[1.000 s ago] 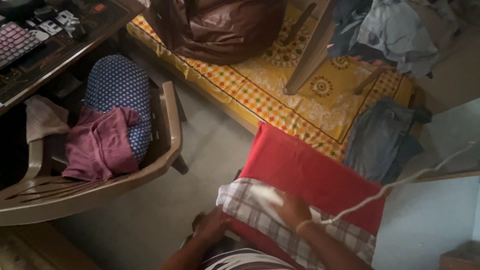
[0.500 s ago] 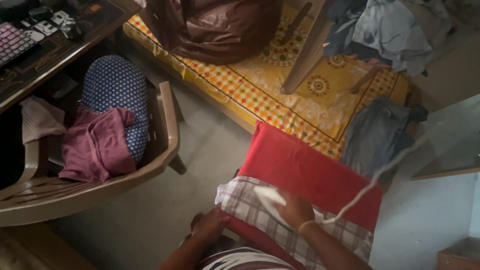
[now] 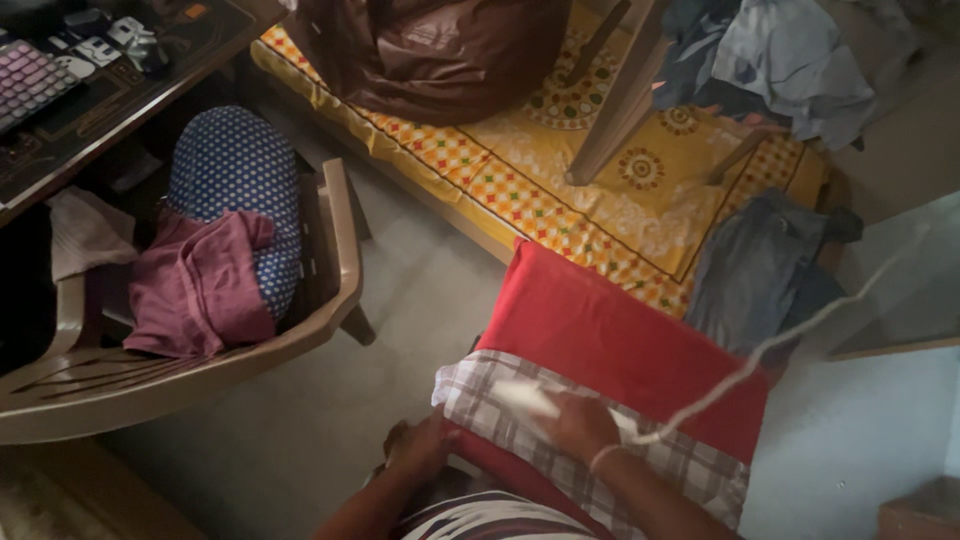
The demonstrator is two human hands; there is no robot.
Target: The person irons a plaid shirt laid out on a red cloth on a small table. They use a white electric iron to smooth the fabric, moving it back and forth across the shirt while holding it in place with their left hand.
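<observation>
A checked cloth [image 3: 500, 415] lies across a red padded surface [image 3: 620, 345] in front of me. My right hand [image 3: 578, 425] grips a white clothes iron [image 3: 530, 398] that rests flat on the checked cloth; a white cord [image 3: 780, 335] runs from it up to the right. My left hand [image 3: 418, 448] holds down the near left edge of the checked cloth, fingers curled over it.
A brown plastic chair [image 3: 335, 250] at left holds a blue dotted pillow [image 3: 235, 170] and maroon cloth [image 3: 200, 285]. A yellow patterned mattress [image 3: 560, 170] lies beyond, with a brown bag [image 3: 440, 50], wooden stool legs [image 3: 615, 110] and grey clothes [image 3: 760, 270]. A desk with keyboard [image 3: 30, 80] is top left.
The iron has slid a little across the checked cloth under my right hand, and the cord has swung. My left hand stays on the cloth's edge.
</observation>
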